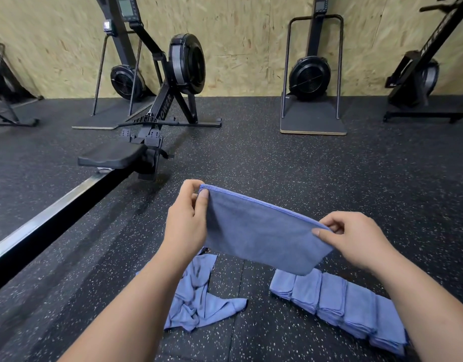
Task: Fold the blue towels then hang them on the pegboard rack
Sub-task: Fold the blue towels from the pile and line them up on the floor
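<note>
- Blue microfibre towel (261,231), folded into a rectangle, is held in the air above the floor, its stitched edge uppermost and running from upper left to lower right.
- Left hand (186,218) pinches the upper left corner of the towel between thumb and curled fingers.
- Right hand (356,239) pinches the upper right corner of the same towel, thumb on the near face and fingers curled behind the edge.
- Lower folded edge of the towel hangs free between the two forearms.
- Crumpled heap of unfolded blue towels (199,296) lies on the floor below the left forearm.
- Row of folded blue towels (340,307) lies on the floor below the right forearm, each one overlapping the next, running from centre toward the lower right.
- Heap and row are apart, with bare floor between them.
- Black speckled rubber floor (277,158) carries both groups.
- Black rowing machine (157,108) stands to the upper left, its rail extending toward the lower left.
- Black fan-wheel machine in a metal frame (311,74) stands against the chipboard wall (238,35).
</note>
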